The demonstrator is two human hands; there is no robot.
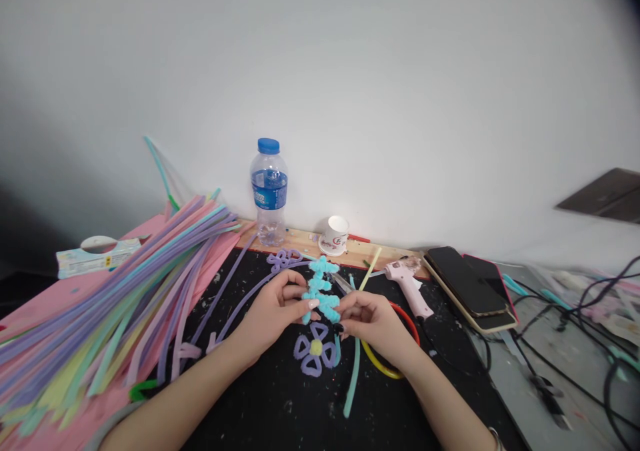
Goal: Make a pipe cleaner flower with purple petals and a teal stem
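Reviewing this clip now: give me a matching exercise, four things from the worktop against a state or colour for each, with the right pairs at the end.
Column one:
1. bottle
2. glue gun
3. looped turquoise piece
4. front flower

Column two:
A. held in the left hand and right hand
B. purple and yellow
C. upright, capped
D. pale pink

Pairs: 1-C, 2-D, 3-A, 4-B

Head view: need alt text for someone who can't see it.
The left hand and right hand hold a fuzzy turquoise shape over a black surface, a yellow-centered purple flower below in frame. Pastel fuzzy stems lie left, a bottle and cup behind, a pink glue gun right.
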